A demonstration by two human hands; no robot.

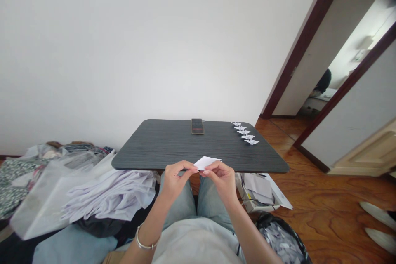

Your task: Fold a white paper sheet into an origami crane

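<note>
A small folded piece of white paper (206, 162) is held at the near edge of the dark table (161, 144). My left hand (178, 177) pinches its left corner between thumb and index finger. On the other side, my right hand (221, 176) grips the lower right part, with thumb and fingers closed on it. Part of the paper is hidden behind the right fingers. Farther back on the right side of the table, several white folded paper cranes (243, 132) stand in a slanting row.
A phone (197, 126) lies at the table's back edge by the wall. Piled clothes (114, 194) are at the left. On the right are a box of papers (258, 192) and a black bag of paper scraps (281, 235). Another person's shoes (379, 216) show at far right.
</note>
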